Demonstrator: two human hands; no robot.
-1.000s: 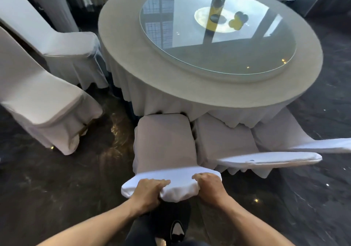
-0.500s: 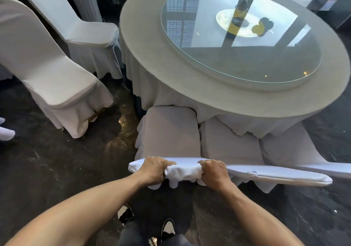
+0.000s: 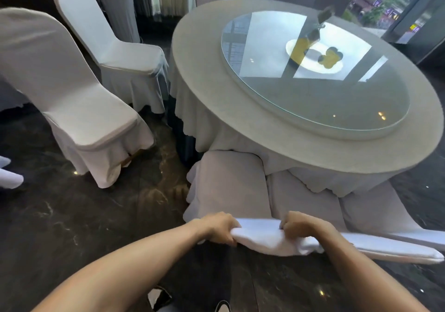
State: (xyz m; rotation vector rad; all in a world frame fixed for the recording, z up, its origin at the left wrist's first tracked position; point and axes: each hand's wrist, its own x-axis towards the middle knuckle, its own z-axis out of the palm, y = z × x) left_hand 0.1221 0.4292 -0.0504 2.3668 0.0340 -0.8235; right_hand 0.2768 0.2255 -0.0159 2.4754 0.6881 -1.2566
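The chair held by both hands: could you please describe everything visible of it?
The chair wears a white fabric cover with a skirt hanging toward the dark floor. Its padded seat faces the table, front edge at the tablecloth hem. The backrest top is nearest the camera, seen edge-on; the left hand and right hand grip it, bunching the cover between them. A second chair stands close on its right.

A round desk [image 3: 240, 109] draped in a pale cloth carries a large glass turntable [image 3: 301, 94] that mirrors the windows. Two white-covered chairs [image 3: 79, 109] [image 3: 120, 51] stand apart from the desk at the left, facing it. Two more covered seats [image 3: 305, 205] [image 3: 375, 210] are tucked under the cloth's hem at the right. The floor [image 3: 84, 220] is dark, glossy marble. A white planter [image 3: 118, 12] stands behind the far chair.
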